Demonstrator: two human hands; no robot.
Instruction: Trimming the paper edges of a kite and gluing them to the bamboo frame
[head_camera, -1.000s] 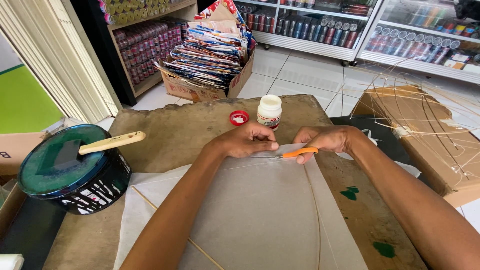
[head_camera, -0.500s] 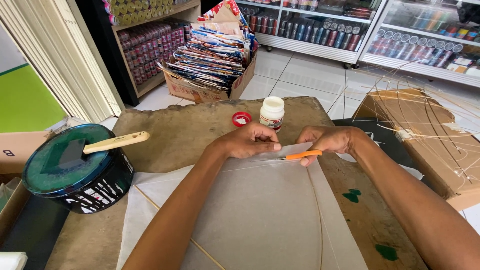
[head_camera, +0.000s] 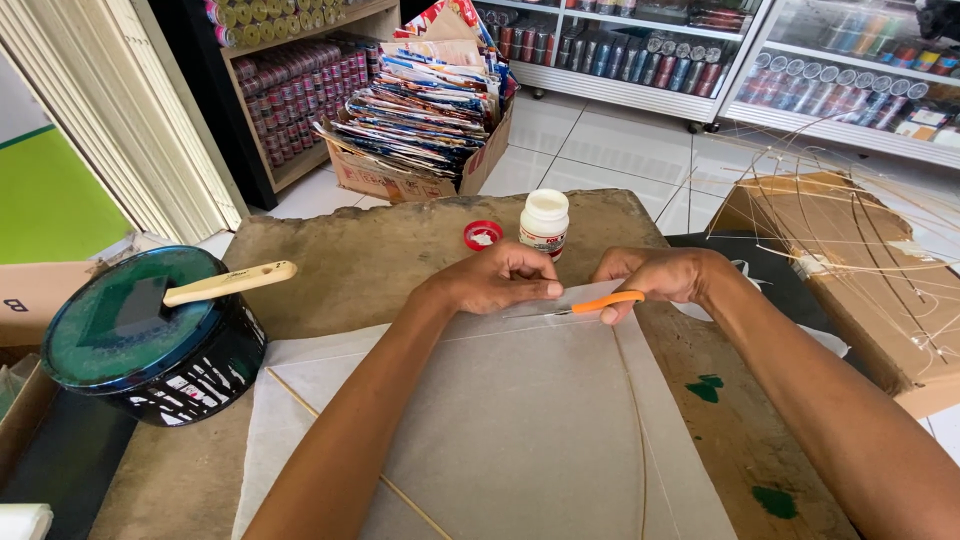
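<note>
Paint tin (head_camera: 140, 340) sits at left, then the left hand (head_camera: 500, 285) presses flat, fingers extended, on the paper (head_camera: 520, 420) at centre while the right hand (head_camera: 665, 275) grips orange scissors (head_camera: 590, 303) beside it, so a shifting sheet could likely tear or nick those fingertips.

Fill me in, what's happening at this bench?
A person is cutting thin pale paper on a worn work board. The right hand holds orange-handled scissors at the sheet's top edge; the left hand presses the paper flat beside the blades. A thin stick lies under the sheet. An open white glue bottle and its red cap stand just beyond.
</note>
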